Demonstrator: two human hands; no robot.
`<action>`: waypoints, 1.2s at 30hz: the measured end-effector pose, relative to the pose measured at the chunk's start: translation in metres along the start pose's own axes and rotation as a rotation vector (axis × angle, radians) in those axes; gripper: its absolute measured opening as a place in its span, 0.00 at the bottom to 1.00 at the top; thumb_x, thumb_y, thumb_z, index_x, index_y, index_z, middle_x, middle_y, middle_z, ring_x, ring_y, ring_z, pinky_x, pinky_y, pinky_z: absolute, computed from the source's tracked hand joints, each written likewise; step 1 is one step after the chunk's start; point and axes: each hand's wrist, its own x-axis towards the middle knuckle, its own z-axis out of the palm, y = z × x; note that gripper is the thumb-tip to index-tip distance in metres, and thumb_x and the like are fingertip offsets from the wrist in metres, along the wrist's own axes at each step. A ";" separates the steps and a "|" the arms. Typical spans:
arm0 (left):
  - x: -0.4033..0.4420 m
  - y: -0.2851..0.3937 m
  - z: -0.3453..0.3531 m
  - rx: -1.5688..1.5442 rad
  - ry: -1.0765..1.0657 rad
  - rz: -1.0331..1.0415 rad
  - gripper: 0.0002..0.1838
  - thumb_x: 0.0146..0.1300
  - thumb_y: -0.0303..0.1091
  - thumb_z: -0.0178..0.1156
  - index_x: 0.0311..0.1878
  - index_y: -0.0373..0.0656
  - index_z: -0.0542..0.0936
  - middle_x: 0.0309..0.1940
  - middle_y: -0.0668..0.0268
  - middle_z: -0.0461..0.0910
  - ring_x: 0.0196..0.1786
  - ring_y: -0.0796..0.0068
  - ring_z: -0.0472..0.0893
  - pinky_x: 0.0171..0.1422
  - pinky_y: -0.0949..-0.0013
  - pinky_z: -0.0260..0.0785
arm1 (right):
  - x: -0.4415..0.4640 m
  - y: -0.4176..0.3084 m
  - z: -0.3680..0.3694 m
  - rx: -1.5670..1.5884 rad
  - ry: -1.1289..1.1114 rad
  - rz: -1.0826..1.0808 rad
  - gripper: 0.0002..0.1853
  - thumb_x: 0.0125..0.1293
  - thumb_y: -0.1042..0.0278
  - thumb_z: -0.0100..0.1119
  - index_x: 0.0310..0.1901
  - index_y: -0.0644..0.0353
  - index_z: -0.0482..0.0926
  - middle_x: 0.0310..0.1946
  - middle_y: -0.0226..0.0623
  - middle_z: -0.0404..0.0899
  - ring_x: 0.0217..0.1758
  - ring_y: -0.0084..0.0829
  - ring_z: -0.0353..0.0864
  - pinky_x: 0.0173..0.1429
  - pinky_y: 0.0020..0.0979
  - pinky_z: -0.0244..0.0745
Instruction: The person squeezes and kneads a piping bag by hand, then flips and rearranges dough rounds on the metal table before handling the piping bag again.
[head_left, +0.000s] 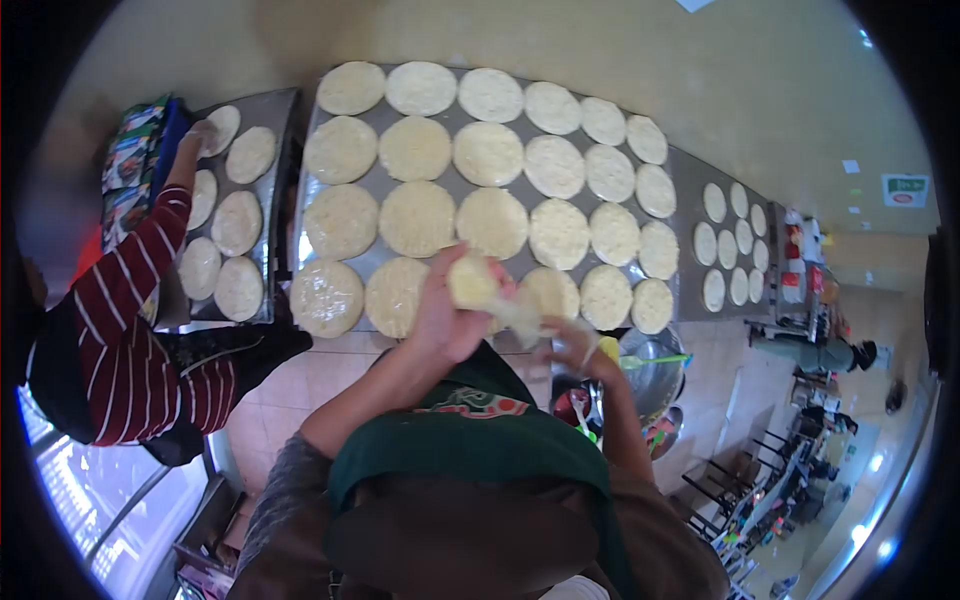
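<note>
My left hand (452, 312) is closed around a pale yellow block (470, 284), which looks like cheese or butter, above the front row of dough rounds. A whitish see-through wrapper (517, 317) trails from the block toward my right hand (578, 348). The right fingers are blurred by motion but appear to pinch the wrapper's end. Beneath and beyond both hands, flat round doughs (492, 223) lie in rows on a metal table (398, 254). Some rounds have a shiny surface. My left hand hides part of one round.
On the left, a co-worker in a striped sleeve (130, 255) reaches over a second table (280, 130) with more rounds. A smaller group of rounds (704, 244) lies at right. A large metal bowl (655, 385) and containers stand below my right hand.
</note>
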 end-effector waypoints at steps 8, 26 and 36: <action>0.007 -0.018 -0.011 -0.079 0.006 -0.040 0.16 0.66 0.44 0.51 0.37 0.39 0.74 0.30 0.63 0.77 0.36 0.72 0.79 0.47 0.68 0.75 | 0.066 -0.156 0.012 1.099 0.316 -0.424 0.45 0.58 0.35 0.53 0.68 0.59 0.54 0.66 0.45 0.58 0.72 0.35 0.50 0.72 0.40 0.43; 0.000 -0.027 -0.111 0.019 0.269 0.033 0.16 0.69 0.44 0.43 0.43 0.41 0.73 0.41 0.65 0.77 0.46 0.72 0.77 0.55 0.66 0.67 | 0.095 -0.157 0.082 0.511 0.351 -0.440 0.22 0.67 0.54 0.49 0.51 0.67 0.74 0.59 0.52 0.69 0.69 0.43 0.59 0.71 0.39 0.48; 0.032 -0.013 -0.109 -0.408 0.125 0.065 0.12 0.69 0.44 0.44 0.32 0.50 0.71 0.20 0.75 0.68 0.23 0.81 0.69 0.29 0.75 0.65 | 0.147 -0.121 0.094 0.693 0.287 -0.565 0.18 0.70 0.61 0.39 0.31 0.61 0.77 0.27 0.43 0.76 0.43 0.41 0.75 0.64 0.46 0.59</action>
